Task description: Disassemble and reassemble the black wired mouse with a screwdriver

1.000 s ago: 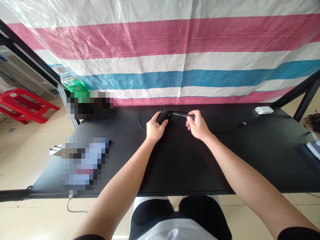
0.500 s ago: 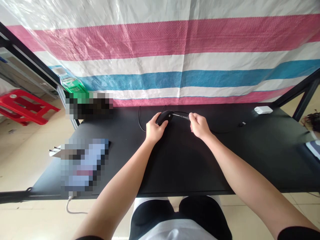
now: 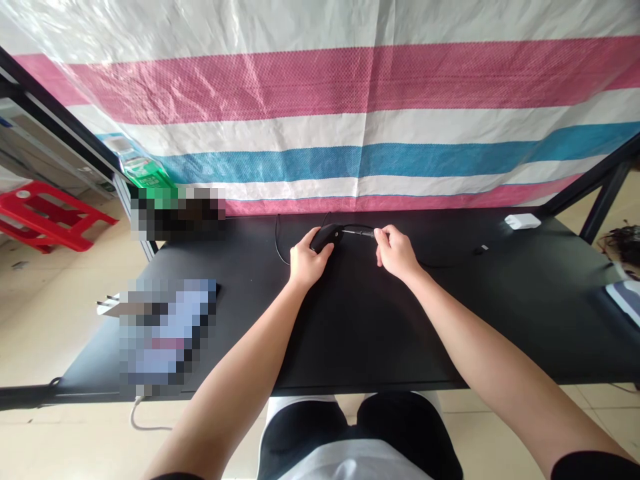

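A black computer mouse [image 3: 327, 235] lies near the far middle of the black table [image 3: 360, 320]. My left hand [image 3: 306, 259] is curled over its near side and grips it. A thin black cable [image 3: 278, 239] loops out behind the mouse and runs off to the right. My right hand [image 3: 397, 251] is closed in a pinch on a slim dark rod-like tool [image 3: 361, 233] whose tip points at the mouse's right end.
A small white block [image 3: 523, 221] and a small dark plug [image 3: 481, 250] lie at the far right. Blurred-out items sit at the left [image 3: 165, 330] and far left corner [image 3: 177, 212]. A striped tarp [image 3: 350, 113] hangs behind the table. A red stool [image 3: 47, 217] stands on the floor at left.
My right hand has slid a little left along the tool, toward the mouse. My left hand has stayed on the mouse.
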The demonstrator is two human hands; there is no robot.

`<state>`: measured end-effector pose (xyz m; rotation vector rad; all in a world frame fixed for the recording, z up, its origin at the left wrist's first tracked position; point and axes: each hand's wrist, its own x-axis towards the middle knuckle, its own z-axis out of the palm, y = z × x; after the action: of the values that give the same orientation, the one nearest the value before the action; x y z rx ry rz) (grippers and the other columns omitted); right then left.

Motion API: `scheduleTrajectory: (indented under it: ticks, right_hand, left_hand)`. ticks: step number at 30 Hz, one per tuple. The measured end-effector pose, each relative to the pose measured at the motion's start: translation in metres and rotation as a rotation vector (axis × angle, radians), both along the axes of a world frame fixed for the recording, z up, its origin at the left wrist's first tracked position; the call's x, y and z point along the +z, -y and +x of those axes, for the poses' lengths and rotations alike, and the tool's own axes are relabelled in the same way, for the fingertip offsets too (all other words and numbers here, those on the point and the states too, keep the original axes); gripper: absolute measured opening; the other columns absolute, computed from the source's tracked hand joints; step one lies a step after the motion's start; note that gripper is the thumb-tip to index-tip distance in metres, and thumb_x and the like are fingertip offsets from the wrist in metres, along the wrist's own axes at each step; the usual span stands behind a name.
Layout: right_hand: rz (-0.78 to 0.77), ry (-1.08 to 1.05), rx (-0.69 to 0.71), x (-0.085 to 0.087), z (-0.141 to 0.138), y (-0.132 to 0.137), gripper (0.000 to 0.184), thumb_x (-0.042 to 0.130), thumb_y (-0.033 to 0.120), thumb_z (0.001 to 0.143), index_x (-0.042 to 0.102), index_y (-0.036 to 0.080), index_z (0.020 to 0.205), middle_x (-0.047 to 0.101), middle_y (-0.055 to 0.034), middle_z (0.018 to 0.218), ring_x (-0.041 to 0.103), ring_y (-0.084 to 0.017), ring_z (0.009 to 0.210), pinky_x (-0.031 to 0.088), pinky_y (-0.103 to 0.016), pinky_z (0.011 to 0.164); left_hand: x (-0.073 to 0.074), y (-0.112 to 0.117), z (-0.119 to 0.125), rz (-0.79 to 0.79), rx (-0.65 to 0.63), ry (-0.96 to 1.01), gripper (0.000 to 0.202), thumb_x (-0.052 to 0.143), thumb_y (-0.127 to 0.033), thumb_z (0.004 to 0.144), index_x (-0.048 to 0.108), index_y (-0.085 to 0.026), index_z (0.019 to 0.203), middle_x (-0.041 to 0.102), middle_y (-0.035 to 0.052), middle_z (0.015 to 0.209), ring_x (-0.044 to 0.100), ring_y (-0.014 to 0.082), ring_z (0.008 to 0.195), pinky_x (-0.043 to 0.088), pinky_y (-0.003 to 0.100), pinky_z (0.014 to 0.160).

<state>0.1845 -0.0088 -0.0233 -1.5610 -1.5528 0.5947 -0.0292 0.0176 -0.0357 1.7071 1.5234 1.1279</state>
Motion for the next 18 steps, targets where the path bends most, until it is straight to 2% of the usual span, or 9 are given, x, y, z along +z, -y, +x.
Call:
scheduleTrajectory:
  ticks: [3, 6, 9, 12, 14, 18]
  right_hand:
    - [-0.008, -0.006, 0.01, -0.0018, 0.0017, -0.001, 0.053, 0.033, 0.069, 0.092, 0.047, 0.025, 0.065, 0.05, 0.002, 0.037, 0.061, -0.02, 0.045, 0.05, -0.033, 0.062]
    - [-0.023, -0.057, 0.024, -0.0042, 0.0016, -0.0008, 0.057, 0.032, 0.07, 0.092, 0.048, 0.025, 0.062, 0.049, 0.0017, 0.037, 0.059, -0.019, 0.042, 0.05, -0.033, 0.059]
    - [-0.028, -0.157, 0.059, -0.0061, 0.0004, 0.0002, 0.042, 0.039, 0.062, 0.091, 0.051, 0.024, 0.079, 0.05, 0.0064, 0.041, 0.055, -0.017, 0.039, 0.047, -0.031, 0.054]
    - [-0.007, -0.223, 0.093, -0.0075, -0.0006, 0.0004, 0.032, 0.043, 0.055, 0.089, 0.043, 0.025, 0.098, 0.051, 0.0111, 0.044, 0.054, -0.017, 0.041, 0.045, -0.029, 0.052]
    - [0.001, -0.195, 0.103, -0.0072, -0.0011, 0.0002, 0.032, 0.042, 0.056, 0.088, 0.039, 0.025, 0.098, 0.052, 0.0112, 0.045, 0.055, -0.016, 0.042, 0.044, -0.029, 0.052]
    - [0.029, -0.083, 0.063, -0.0031, -0.0013, 0.0008, 0.033, 0.04, 0.058, 0.091, 0.041, 0.025, 0.091, 0.053, 0.0083, 0.045, 0.056, -0.017, 0.041, 0.045, -0.03, 0.053]
  left_hand:
    - [-0.0011, -0.0003, 0.0001, 0.0, 0.003, 0.015, 0.052, 0.069, -0.039, 0.074, 0.065, -0.019, 0.123, 0.07, 0.0015, 0.072, 0.068, 0.0192, 0.06, 0.059, 0.034, 0.07]
    - [-0.0024, -0.0012, 0.0003, 0.006, 0.004, 0.03, 0.053, 0.07, -0.04, 0.074, 0.064, -0.018, 0.123, 0.07, 0.0016, 0.075, 0.068, 0.0186, 0.061, 0.059, 0.034, 0.072]
    - [-0.003, -0.0022, 0.0005, 0.016, 0.007, 0.037, 0.053, 0.07, -0.04, 0.075, 0.064, -0.018, 0.123, 0.071, 0.0024, 0.079, 0.068, 0.0186, 0.064, 0.059, 0.034, 0.075]
    - [-0.0026, -0.0029, 0.0006, 0.016, 0.012, 0.027, 0.053, 0.069, -0.04, 0.075, 0.064, -0.018, 0.124, 0.071, 0.003, 0.079, 0.069, 0.0195, 0.066, 0.059, 0.036, 0.077]
    - [-0.0022, -0.003, 0.0006, 0.012, 0.017, 0.016, 0.053, 0.069, -0.039, 0.075, 0.064, -0.018, 0.123, 0.071, 0.0029, 0.077, 0.069, 0.0201, 0.067, 0.059, 0.036, 0.078]
    - [-0.0012, -0.0021, 0.001, 0.006, 0.017, 0.011, 0.052, 0.07, -0.038, 0.075, 0.065, -0.019, 0.122, 0.071, 0.0023, 0.077, 0.069, 0.0199, 0.066, 0.059, 0.035, 0.078]
